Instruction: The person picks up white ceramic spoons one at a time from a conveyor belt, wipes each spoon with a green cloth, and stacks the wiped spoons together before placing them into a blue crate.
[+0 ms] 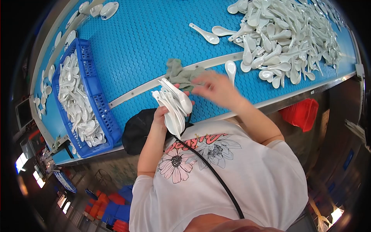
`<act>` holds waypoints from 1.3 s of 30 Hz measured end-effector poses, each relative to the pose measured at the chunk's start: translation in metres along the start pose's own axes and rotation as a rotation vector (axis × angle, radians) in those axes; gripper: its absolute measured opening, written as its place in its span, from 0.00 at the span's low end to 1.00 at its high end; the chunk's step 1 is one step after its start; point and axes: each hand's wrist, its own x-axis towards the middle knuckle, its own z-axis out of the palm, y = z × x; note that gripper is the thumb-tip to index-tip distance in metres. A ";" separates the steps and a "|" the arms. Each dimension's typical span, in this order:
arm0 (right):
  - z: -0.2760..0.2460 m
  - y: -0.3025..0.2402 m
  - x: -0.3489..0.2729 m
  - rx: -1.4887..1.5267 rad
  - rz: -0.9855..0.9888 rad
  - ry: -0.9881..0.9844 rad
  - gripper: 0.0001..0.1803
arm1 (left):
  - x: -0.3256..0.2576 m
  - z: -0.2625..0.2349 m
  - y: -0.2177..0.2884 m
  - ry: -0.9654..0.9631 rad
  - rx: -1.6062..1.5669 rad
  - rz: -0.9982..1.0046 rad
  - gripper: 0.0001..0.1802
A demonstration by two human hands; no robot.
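On the blue ribbed worktop (147, 38): spoons being gathered.
Left hand (160, 116) raised, clamped on stacked white ceramic spoons (174, 106); right hand (216, 88) blurred, grip unclear, touching crumpled green cloth (181, 74).

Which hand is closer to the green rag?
The right hand. It rests on the green rag on the blue table. The left hand is a little below it, gripping a bunch of white spoons.
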 end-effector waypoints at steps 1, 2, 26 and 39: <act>-0.011 0.014 0.004 -0.038 0.067 0.160 0.15 | 0.000 0.003 0.000 -0.018 -0.019 0.013 0.47; -0.024 0.031 0.008 -0.078 0.134 0.321 0.15 | 0.001 0.005 -0.001 -0.037 -0.039 0.026 0.47; 0.033 0.003 -0.008 0.626 0.107 -0.054 0.19 | -0.002 -0.005 -0.001 0.002 0.052 -0.048 0.42; -0.035 0.087 -0.012 -0.348 0.381 0.277 0.20 | -0.001 0.008 0.000 0.051 -0.011 -0.044 0.36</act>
